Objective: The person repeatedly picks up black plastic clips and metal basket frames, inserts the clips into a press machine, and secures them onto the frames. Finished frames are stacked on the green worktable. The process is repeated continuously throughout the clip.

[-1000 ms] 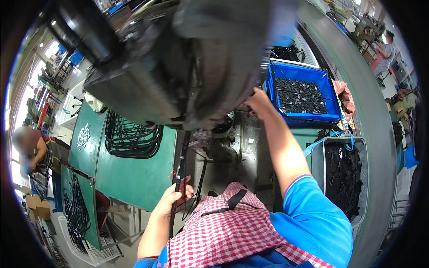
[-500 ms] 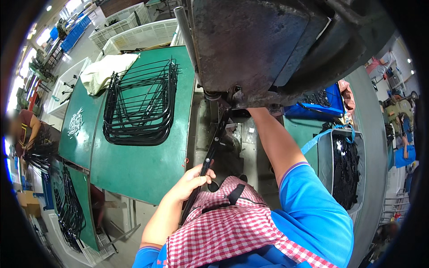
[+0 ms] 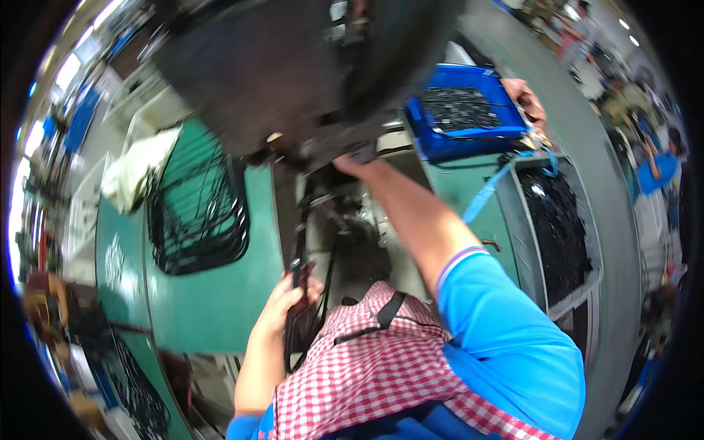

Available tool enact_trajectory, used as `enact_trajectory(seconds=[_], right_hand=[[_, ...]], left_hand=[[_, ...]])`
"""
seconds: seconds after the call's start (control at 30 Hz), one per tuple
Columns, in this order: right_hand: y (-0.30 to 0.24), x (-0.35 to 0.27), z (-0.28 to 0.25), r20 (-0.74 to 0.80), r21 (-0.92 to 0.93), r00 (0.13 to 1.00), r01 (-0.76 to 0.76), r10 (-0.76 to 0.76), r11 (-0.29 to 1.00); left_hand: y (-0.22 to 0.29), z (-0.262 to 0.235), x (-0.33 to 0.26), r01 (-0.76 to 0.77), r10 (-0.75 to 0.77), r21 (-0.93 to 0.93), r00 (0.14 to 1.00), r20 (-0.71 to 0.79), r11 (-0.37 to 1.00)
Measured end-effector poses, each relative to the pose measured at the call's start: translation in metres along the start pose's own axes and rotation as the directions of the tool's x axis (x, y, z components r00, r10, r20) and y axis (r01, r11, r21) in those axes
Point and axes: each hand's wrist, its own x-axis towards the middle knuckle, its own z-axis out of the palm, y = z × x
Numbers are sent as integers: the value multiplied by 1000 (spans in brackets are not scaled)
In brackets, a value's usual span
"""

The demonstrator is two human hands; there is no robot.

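My left hand [image 3: 284, 299] is closed round a long black metal bar [image 3: 299, 253] that runs up from my apron to the underside of a big dark machine head [image 3: 249, 88]. My right arm reaches forward to the same machine, and my right hand [image 3: 352, 166] is close beneath its lower edge, near the bar's far end. Its fingers are hidden by the machine and blurred, so what they touch cannot be made out. On the green table [image 3: 213, 312] to my left lies a stack of black wire frames [image 3: 238, 242].
At the right, a blue bin [image 3: 440, 147] holds small dark parts, and a grey crate [image 3: 594, 246] holds black pieces. A pale cloth [image 3: 136, 176] and a heap of small silvery parts [image 3: 114, 257] lie on the left tables. People work at both far sides.
My view has swung to the right, so the machine and table sit further left and the blue bin shows more fully. My left hand keeps its hold on the bar; my right stays by the machine.
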Motion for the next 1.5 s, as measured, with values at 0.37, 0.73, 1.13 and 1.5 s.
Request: enact_trajectory(seconds=[0.37, 0.73, 1.13, 1.5], right_hand=[[-92, -71, -170, -47, 892, 862, -191, 505, 409], [121, -360, -425, -634, -205, 511, -835, 580, 511], [188, -372, -404, -669, 44, 288, -905, 686, 423], [149, -404, -409, -816, 335, 188, -617, 547, 712]], left_hand=[[-18, 41, 8, -58, 56, -26, 994, -95, 998], [-27, 72, 14, -67, 46, -113, 983, -178, 991], [-19, 94, 13, -59, 36, -73, 957, -288, 996], [-29, 74, 25, -66, 65, 1, 974, -218, 998]])
